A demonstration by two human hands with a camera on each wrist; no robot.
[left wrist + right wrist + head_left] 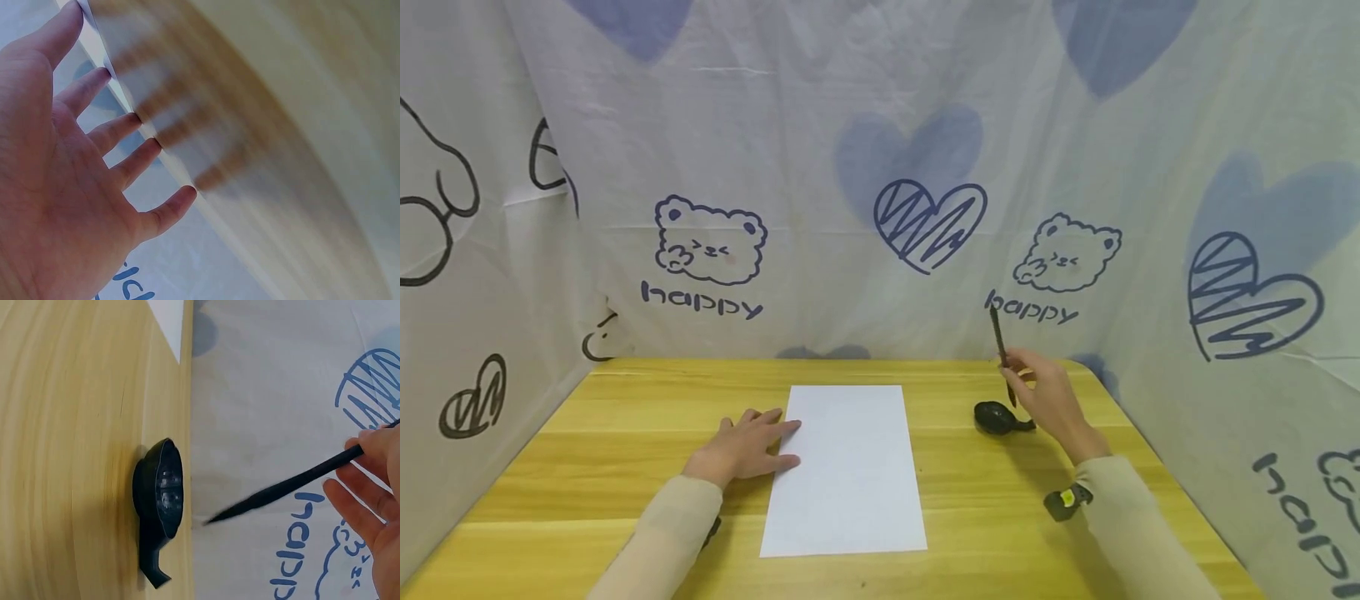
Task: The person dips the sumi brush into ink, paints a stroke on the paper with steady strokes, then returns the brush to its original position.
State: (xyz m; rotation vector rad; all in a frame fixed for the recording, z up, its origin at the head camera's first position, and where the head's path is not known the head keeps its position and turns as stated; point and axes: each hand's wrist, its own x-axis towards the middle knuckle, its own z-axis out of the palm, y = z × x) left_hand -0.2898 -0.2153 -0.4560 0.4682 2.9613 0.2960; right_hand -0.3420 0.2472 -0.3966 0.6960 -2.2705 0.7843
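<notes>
- Head view: the right hand stands on the right over the table, thumb and fingers pinching a dark brush; its long axis is steep, tip downward, the upper end leaning a little left; a black dish rests on the wood just below and left of this grip, its short handle pointing right; the tip hangs close by the bowl's right side – of the two hands, the right is much the nearer to the dish.
- Same view, left side: the left hand grasps nothing; its fingers are spread, fingertips on the left edge of a white sheet; the sheet's long axis runs near to far, well left of the brush, with bare wood between sheet and dish; a printed cloth hangs along the far side.
- Left wrist view: palm and extended fingers show, the tips pressed down in a row along the edge; nothing lies in the palm.
- Right wrist view: the brush slants from the pinch down to its tapered tip – clear of the dish, with a gap between; the dish's hollow shows, and whether it holds any liquid I cannot tell.
</notes>
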